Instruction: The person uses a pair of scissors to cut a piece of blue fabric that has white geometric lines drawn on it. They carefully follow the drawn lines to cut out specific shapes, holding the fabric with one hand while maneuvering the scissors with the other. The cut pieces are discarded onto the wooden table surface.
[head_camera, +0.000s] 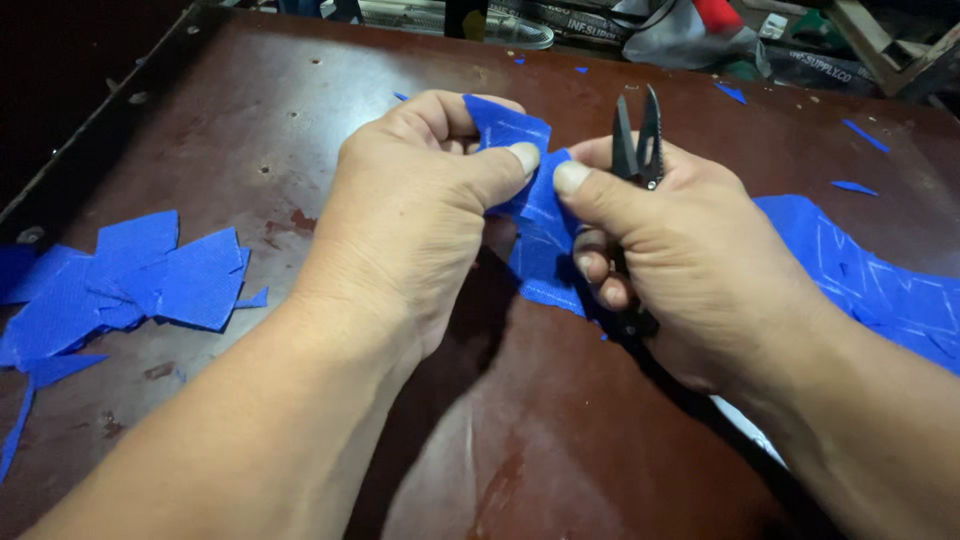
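left hand (410, 215) pinches the upper edge of a blue fabric strip (535, 235) between thumb and fingers, closed on it. right hand (680, 250) also grips the same strip with its thumb, while black thread snips (638, 150) sit in its palm, blades pointing up and away. the strip runs right across the dark brown table (300, 120). a pile of cut blue pieces (120, 285) lies at the left, well apart from the hands. small blue scraps (860, 135) lie at the far right.
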